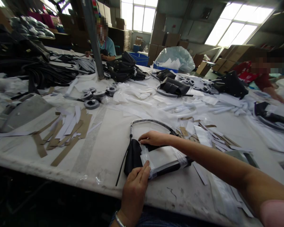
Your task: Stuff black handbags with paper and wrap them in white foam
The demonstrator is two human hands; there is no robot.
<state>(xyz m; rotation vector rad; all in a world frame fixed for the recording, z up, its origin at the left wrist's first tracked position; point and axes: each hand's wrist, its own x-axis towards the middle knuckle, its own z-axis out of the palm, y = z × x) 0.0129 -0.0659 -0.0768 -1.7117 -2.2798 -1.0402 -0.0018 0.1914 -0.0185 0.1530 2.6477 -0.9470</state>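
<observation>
A black handbag (132, 155) lies on the table in front of me, with its plastic-wrapped handle (151, 121) arched away from me. A white sheet (159, 158), partly covered in clear plastic, lies across the bag's upper side. Gripping the bag's near edge, my left hand (136, 186) has its fingertips on the plastic at the sheet's left end. From the right, my right hand (153, 138) reaches over the bag, its fingers closed at the far upper edge; the fingertips partly hide what they hold. A thin black strap (122, 164) hangs off the bag's left side.
Brown and white paper strips (66, 127) lie left, more strips (217, 137) right. Grey rolls (91, 104), black bags (174, 86) and white wrapping (132, 93) fill the far side. A metal post (94, 41) rises behind. One person (107, 45) sits opposite; another (257, 75) is at right.
</observation>
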